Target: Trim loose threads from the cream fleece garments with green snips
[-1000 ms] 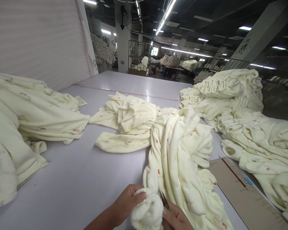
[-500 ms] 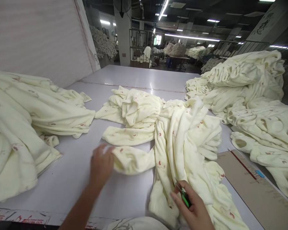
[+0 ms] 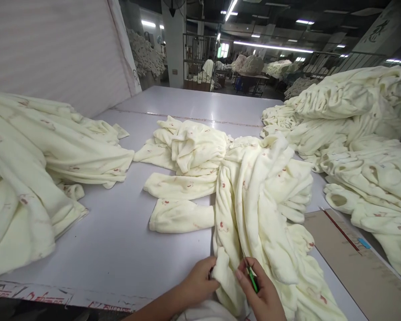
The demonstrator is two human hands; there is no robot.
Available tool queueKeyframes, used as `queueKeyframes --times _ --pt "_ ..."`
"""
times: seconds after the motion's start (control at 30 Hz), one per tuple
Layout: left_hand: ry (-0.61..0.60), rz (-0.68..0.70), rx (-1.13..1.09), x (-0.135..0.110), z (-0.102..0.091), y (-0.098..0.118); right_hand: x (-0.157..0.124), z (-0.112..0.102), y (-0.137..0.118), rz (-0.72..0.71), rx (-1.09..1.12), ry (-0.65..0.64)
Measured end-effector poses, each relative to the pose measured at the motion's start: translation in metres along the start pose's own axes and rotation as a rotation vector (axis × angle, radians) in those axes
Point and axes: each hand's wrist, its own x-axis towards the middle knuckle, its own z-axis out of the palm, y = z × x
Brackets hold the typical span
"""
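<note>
A pale yellow fleece garment with small red prints lies heaped in front of me. My left hand is closed on the end of one of its hanging parts, with fingers and thumb pinching the cloth. Just to the right, my right hand is wrapped round a pair of green-handled thread snips, their thin metal tip pointing up against the fabric. Two sleeve-like pieces reach out leftward from the heap, the nearer sleeve lying flat on the table.
More yellow garments are spread at the left, and a tall pile of them stands at the right. A brown board carries a red pencil and a blue piece. A pale sheet rises at the back left.
My left hand has left the nearer sleeve and moved right and down to grip the cloth beside my right hand. That sleeve now lies flatter. The snips stay in my right hand.
</note>
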Motion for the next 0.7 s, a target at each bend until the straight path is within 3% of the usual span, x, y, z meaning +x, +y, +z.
queueKeyframes --times 0.1,0.2,0.3,0.4,0.47,0.53,0.7 --pt "-0.023 0.111 -0.017 -0.003 0.0 0.036 -0.007 0.006 0.005 -0.191 -0.153 0.051" --pt "0.07 0.202 -0.058 -0.006 -0.003 0.061 -0.009 0.013 0.006 -0.18 -0.209 0.034" --pt "0.202 0.11 -0.213 -0.004 -0.002 0.061 -0.003 0.016 0.0 -0.027 -0.008 0.003" --pt "0.088 -0.08 -0.421 0.0 0.001 0.054 0.008 0.012 -0.007 0.212 0.293 0.012" --pt "0.014 -0.099 -0.509 0.001 0.003 0.053 0.014 0.008 -0.006 0.282 0.36 -0.027" --pt "0.028 -0.098 -0.542 0.001 0.003 0.056 0.015 0.005 -0.003 0.237 0.3 -0.041" --pt "0.116 -0.097 -0.414 -0.005 -0.003 0.065 0.002 -0.004 -0.006 0.07 -0.076 0.141"
